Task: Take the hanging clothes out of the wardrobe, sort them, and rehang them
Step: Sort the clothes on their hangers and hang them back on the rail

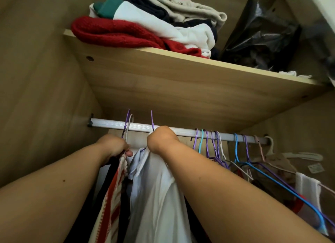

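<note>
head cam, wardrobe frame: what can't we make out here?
- Fingers of the left hand and right hand: curled away from the camera, so the exact grip is hidden.
- Pale blue-white shirt: lower part cut off by the bottom edge.
- Crumpled black plastic bag on the wooden shelf: contents hidden.
- Far right clothes: blurred at the frame edge.

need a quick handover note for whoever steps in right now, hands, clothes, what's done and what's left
Left hand: shut on hanger necks of the red striped garment and a dark one, hooks at the rail.
Right hand: shut on the pale shirt at its purple hook.
Right of the hands: bunched, mostly bare hangers on the rail.
Whether these are going on or coming off cannot be told; sorting is unfinished.
</note>
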Motion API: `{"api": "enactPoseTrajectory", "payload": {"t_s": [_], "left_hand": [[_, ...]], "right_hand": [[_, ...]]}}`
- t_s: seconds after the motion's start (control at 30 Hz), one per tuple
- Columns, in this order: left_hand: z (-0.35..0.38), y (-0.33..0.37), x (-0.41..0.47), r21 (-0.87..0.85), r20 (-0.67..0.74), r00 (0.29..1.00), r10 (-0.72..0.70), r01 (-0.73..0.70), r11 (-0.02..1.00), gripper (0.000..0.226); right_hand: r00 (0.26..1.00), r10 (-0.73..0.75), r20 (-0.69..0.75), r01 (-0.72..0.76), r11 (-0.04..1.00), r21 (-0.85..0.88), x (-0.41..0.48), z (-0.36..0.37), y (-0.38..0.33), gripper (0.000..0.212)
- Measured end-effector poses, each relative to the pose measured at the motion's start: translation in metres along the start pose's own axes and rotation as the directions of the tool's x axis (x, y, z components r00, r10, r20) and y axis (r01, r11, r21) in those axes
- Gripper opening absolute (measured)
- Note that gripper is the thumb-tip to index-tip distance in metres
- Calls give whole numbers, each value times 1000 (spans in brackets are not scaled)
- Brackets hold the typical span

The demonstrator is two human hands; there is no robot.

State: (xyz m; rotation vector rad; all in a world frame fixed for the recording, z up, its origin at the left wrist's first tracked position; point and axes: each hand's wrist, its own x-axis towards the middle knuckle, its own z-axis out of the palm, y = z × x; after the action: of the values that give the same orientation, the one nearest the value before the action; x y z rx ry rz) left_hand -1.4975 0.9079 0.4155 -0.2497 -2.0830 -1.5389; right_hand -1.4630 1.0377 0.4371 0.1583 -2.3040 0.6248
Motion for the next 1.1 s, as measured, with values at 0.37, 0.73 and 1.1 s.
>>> {"api": "enactPoseTrajectory", "payload": {"t_s": [0.37, 0.73, 1.1], "left_hand": [[1, -5, -21, 101, 19, 1000, -13, 11, 995, 17], [-8, -18, -20, -67, 40, 997, -71, 73, 995, 24], [-5, -38, -3, -107, -26, 997, -75, 72, 992, 36]], "right_hand": [[978, -88, 190, 129, 969, -212, 1, 26, -8, 33], [953, -220, 207, 288, 868, -405, -21, 23, -20, 37], [961, -181, 210, 272, 768, -580, -29, 24, -5, 35]]}}
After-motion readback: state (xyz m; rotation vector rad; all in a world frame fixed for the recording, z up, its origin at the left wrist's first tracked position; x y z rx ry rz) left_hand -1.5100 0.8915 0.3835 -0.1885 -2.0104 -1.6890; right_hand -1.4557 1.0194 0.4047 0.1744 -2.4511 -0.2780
